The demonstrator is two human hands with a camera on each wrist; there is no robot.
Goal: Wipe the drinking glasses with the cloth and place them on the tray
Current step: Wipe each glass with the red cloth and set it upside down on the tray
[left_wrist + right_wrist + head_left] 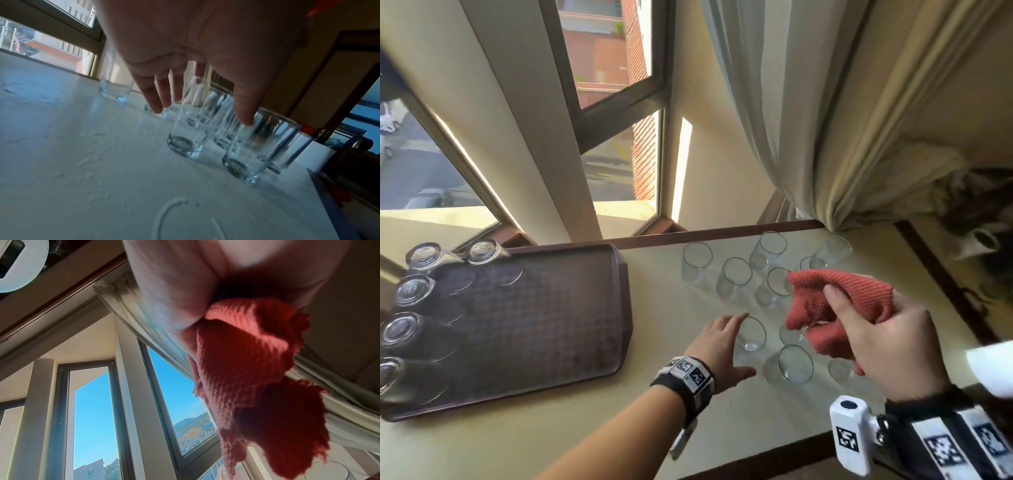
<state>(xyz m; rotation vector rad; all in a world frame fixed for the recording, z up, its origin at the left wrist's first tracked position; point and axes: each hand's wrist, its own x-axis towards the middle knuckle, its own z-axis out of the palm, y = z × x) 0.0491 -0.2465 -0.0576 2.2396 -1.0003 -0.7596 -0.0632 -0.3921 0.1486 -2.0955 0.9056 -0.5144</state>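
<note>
Left hand reaching among the glasses

Her left hand [722,346] hovers spread beside an upright glass [751,334], gripping nothing; the right hand [887,346] clutches the bunched red cloth [839,301].

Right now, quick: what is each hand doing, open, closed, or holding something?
Left hand: open, fingers spread by an upright glass, no grip on it yet.
Right hand: closed on the red cloth.
</note>
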